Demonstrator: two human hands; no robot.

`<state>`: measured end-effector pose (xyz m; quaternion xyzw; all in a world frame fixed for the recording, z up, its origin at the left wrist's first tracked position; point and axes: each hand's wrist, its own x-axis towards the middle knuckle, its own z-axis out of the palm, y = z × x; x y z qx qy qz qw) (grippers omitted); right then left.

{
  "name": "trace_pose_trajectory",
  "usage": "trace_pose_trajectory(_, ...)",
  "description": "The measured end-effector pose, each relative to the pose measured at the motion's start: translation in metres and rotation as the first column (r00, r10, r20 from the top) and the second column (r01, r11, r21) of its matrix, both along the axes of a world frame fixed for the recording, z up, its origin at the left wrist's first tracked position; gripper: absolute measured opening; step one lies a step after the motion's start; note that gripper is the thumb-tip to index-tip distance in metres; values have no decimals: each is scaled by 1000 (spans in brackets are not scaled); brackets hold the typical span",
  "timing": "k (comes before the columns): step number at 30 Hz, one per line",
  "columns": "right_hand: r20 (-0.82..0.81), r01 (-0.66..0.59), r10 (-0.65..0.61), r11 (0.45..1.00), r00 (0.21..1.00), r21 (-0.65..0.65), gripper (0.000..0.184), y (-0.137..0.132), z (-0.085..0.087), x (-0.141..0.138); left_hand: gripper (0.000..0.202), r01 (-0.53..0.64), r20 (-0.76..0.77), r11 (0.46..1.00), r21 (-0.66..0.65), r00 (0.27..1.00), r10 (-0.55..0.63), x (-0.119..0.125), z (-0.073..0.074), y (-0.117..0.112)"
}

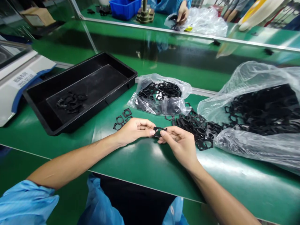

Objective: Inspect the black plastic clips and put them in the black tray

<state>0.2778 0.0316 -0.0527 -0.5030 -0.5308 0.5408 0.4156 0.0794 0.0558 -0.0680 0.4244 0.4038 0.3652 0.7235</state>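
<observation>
Between my two hands, just above the green table, is a small black part with a round opening (pixel 157 135). My left hand (pixel 136 130) pinches its left side between thumb and fingers. On its other side, my right hand (pixel 179 140) grips it the same way. Several similar black ring-like parts (pixel 119 119) lie on the table beyond my left hand. A loose heap of such parts (pixel 195 125) lies to the right of my right hand. Behind my hands, a clear plastic bag (pixel 150 107) stands open with more black parts (pixel 168 89) inside.
A black tray (pixel 100 90) at left holds a small pile of black parts (pixel 72 102). A large clear bag (pixel 253 143) full of parts lies at right. Past the glass divider are a blue bin (pixel 125 9) and another person's hand (pixel 182 13) by plastic wrap.
</observation>
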Motion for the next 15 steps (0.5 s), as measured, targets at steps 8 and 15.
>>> trace_pose_trajectory(8,-48,-57,56,998,997,-14,43,-1,3,-3,38,160,46,987,16,986,-160,-3,4,0)
trace_pose_trajectory(15,122,22,-36,994,992,109,41,-3,0,-1,34,-48,-136,979,197,988,76,4,0,-3)
